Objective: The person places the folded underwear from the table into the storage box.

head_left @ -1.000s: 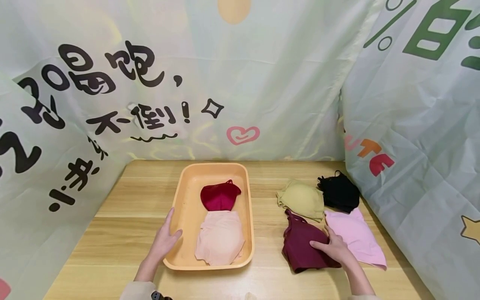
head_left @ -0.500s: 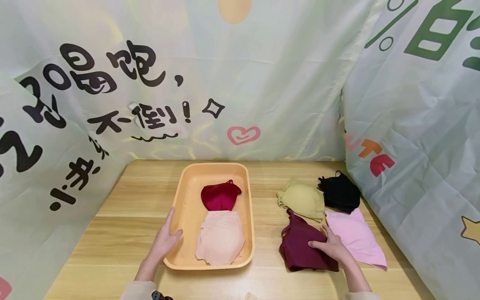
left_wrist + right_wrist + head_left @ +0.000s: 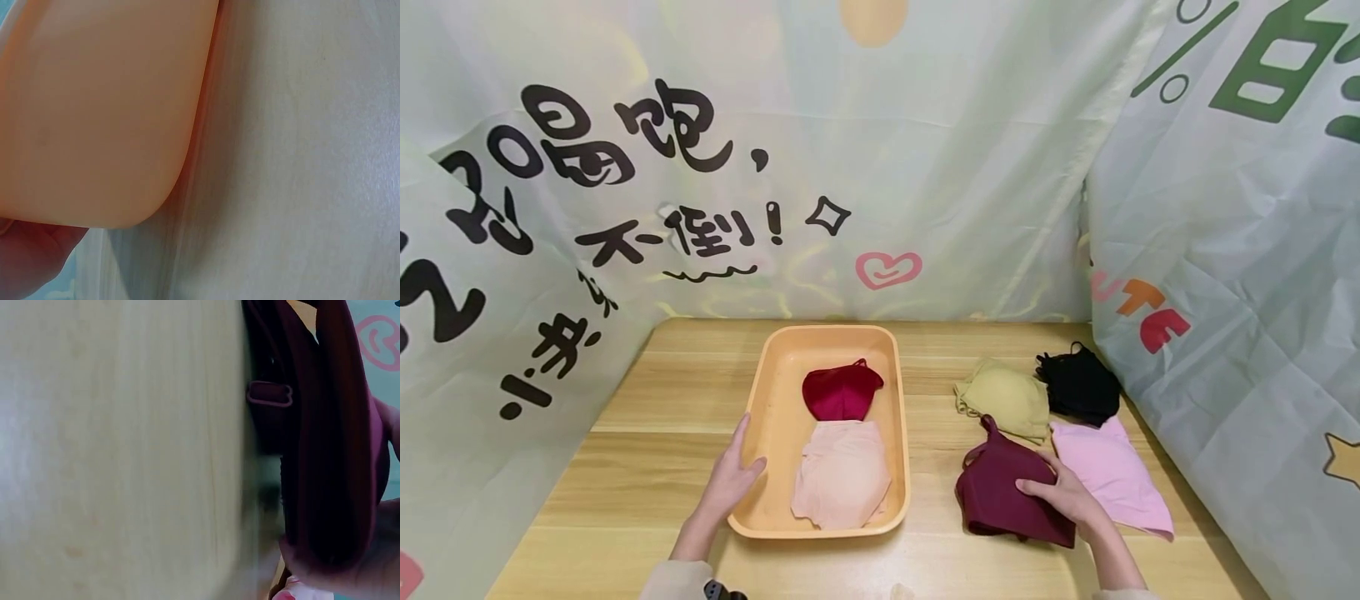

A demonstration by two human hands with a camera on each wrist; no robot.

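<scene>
Right hand [image 3: 1070,495], partly hidden, grips a maroon garment [image 3: 1000,493]; whether the left hand [image 3: 730,479] grasps the tray [image 3: 777,400] is unclear.

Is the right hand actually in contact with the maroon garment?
Touching. The head view shows it: the right hand grips the maroon garment, its thumb laid across the upper face.
</scene>
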